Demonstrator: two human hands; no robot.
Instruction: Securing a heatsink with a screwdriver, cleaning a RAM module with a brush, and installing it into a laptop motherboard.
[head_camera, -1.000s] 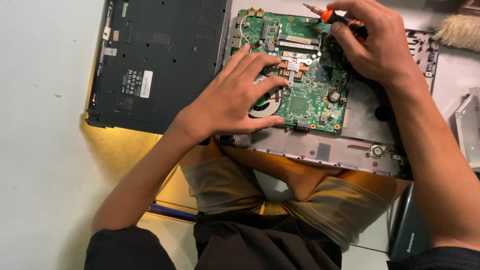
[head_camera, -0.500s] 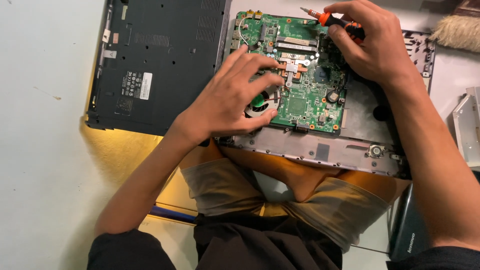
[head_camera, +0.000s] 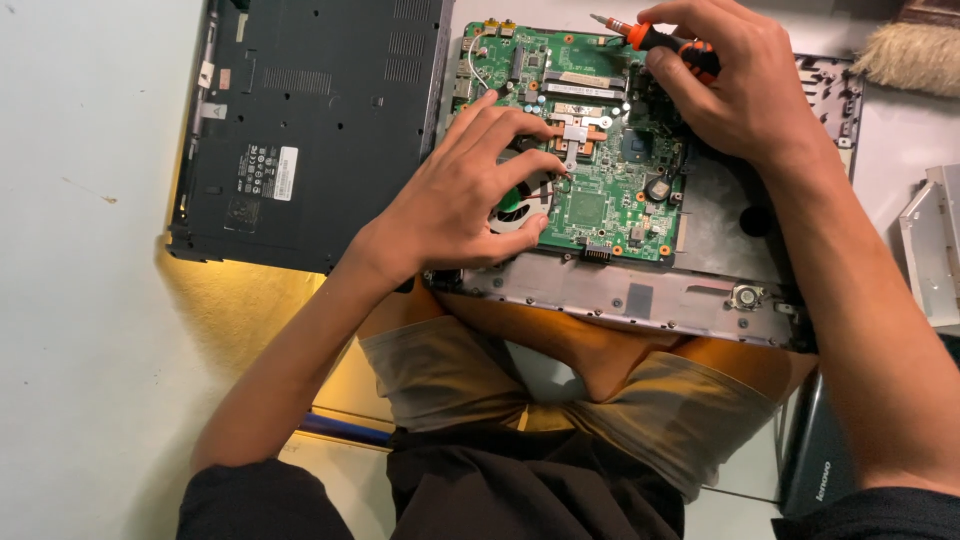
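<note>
- Your left hand lies flat on the green circuit board, fingers spread apart and gripping nothing — the fingertips rest by the copper heat pipe and its metal bracket, and the palm half covers the round cooling fan.
- Your right hand has its fingers closed around the orange-and-black handle of a screwdriver; the metal tip points left and sticks out over the top edge of the board, clear of it as far as you can see.
- The circuit board sits in the opened grey laptop chassis, toward its left and upper part; bare grey metal shows to the right of the board and along the near edge.
- The chassis rests partly across your lap — your knees and khaki shorts show just below its front edge.
- Just left of the chassis, touching or nearly touching it, a black laptop bottom cover lies on the pale tabletop, with vents and a white label on it.
- At the top right corner a brush with pale bristles lies on the tabletop.
- At the right edge sits a grey metal drive unit, apart from the chassis.
- Another dark device shows at the lower right, partly behind your right forearm.
</note>
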